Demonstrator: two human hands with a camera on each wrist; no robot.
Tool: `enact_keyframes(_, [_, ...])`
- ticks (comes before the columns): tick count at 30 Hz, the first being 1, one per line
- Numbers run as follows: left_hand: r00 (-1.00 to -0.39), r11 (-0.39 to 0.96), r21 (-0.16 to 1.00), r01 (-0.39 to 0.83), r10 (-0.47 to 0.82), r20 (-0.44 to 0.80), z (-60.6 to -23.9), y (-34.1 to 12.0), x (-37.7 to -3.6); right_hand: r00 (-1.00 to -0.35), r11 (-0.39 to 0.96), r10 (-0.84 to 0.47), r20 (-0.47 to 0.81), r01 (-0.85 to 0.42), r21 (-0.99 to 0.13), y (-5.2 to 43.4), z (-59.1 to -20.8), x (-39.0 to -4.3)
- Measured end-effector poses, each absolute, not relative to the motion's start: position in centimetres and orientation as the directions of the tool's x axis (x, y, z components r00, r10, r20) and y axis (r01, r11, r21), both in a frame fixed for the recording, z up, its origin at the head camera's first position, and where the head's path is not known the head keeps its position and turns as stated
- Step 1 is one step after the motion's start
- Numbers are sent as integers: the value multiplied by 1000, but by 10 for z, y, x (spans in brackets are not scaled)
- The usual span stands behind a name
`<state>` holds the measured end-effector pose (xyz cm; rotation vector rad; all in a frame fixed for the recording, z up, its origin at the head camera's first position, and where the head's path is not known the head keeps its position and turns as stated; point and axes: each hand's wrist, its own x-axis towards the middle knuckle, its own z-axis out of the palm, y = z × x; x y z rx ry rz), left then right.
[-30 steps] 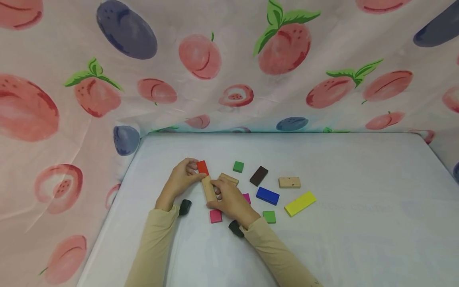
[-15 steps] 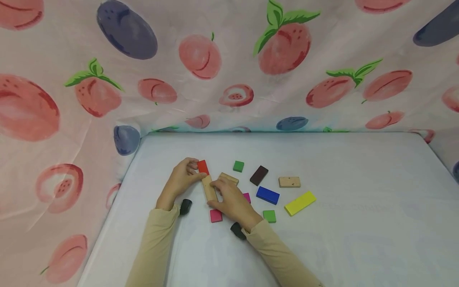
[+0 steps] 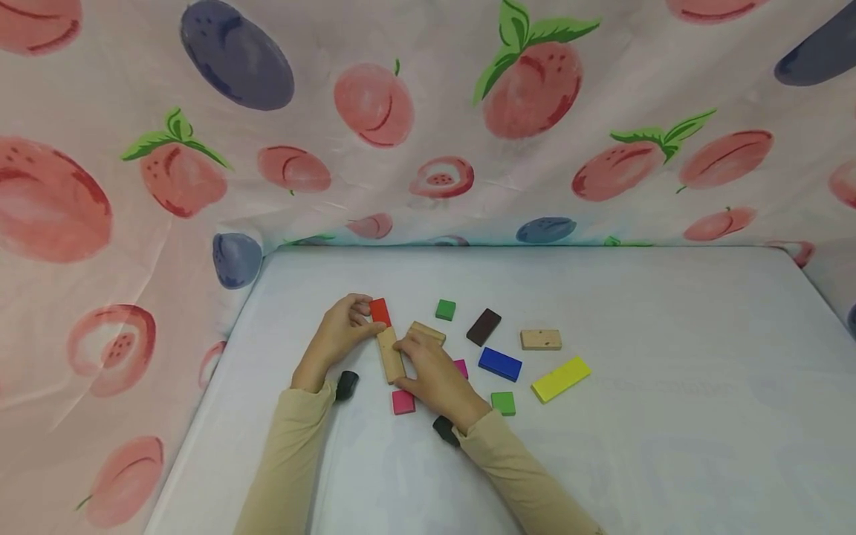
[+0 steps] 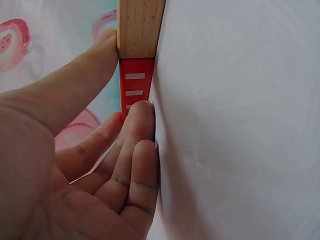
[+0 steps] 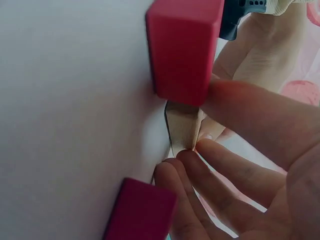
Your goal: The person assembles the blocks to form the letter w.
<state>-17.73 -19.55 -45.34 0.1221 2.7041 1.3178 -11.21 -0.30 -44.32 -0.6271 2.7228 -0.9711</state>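
Observation:
A red block (image 3: 379,312) and a longer wooden block (image 3: 391,357) lie end to end on the white table. My left hand (image 3: 334,331) holds the red block with bent fingers, its thumb touching where the two blocks meet. White stripes mark the side of the red block (image 4: 135,82) in the left wrist view. My right hand (image 3: 435,371) holds the wooden block lightly, its index finger at the right side and its thumb at the near right corner. In the right wrist view a pink block (image 5: 185,55) partly hides the right thumb.
Around the right hand lie another wooden block (image 3: 428,333), a second pink block (image 3: 461,368), a dark green block (image 3: 445,310) and a light green block (image 3: 503,403). Farther right are dark brown (image 3: 484,327), blue (image 3: 500,364) and yellow (image 3: 560,380) blocks, plus a knotted wooden block (image 3: 541,339).
My right thumb has slid slightly rightward along the wooden block's near end, showing more of that end. The left hand and both joined blocks look almost still.

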Motion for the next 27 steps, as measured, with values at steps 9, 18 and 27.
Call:
enact_keyframes(9, [-987, 626, 780, 7, 128, -94, -450, -194, -175, -878, 677, -479, 5, -373, -635, 0, -444, -115])
enact_keyframes(18, [-985, 652, 758, 19, 142, -98, -445, -192, -173, -866, 678, -500, 8, -397, -619, 6, -440, -110])
enact_keyframes(27, [-984, 707, 695, 135, 175, 12, -436, -189, -162, -858, 686, -512, -37, -383, -618, 14, -432, -101])
